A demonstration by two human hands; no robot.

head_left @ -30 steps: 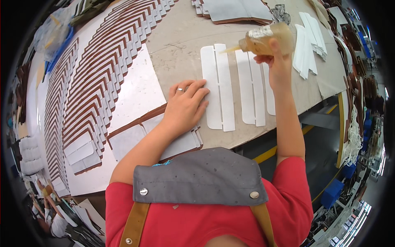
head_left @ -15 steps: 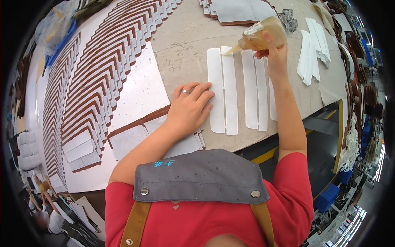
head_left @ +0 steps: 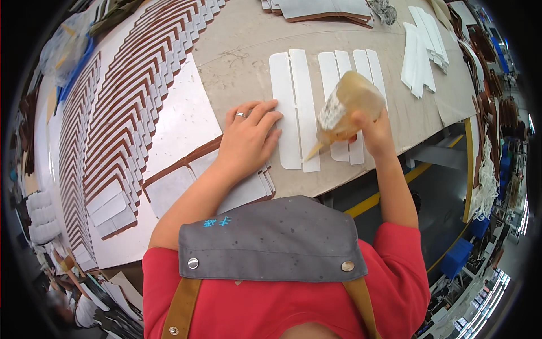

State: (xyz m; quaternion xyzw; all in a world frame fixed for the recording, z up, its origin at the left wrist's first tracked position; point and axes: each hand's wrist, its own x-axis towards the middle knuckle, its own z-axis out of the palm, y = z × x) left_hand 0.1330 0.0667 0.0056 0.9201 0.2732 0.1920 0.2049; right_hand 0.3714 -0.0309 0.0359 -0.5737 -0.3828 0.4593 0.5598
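Note:
My right hand (head_left: 377, 134) is wrapped round a squeeze bottle (head_left: 354, 97) of amber liquid. The bottle tips down to the left, its tapered nozzle at the lower end of a long white strip (head_left: 305, 107). Flat on the table, my left hand (head_left: 247, 138) has its fingers stretched out, the fingertips at the left edge of a wider white piece (head_left: 284, 113) with a rounded corner. Narrow gaps part this piece from the strip. Similar white pieces (head_left: 329, 68) lie to the right, partly hidden behind the bottle and my right hand.
Long overlapping rows of brown-edged white panels (head_left: 132, 107) cover the table's left side. More panels (head_left: 169, 192) lie under my left forearm. Loose white strips (head_left: 418, 59) are at the far right, and a panel stack (head_left: 322, 8) lies at the back. The table edge runs below the white pieces.
My right hand has brought the bottle toward me, its nozzle going from the strip's far end to its near end. The left hand stays beside the wider piece. The view has shifted slightly.

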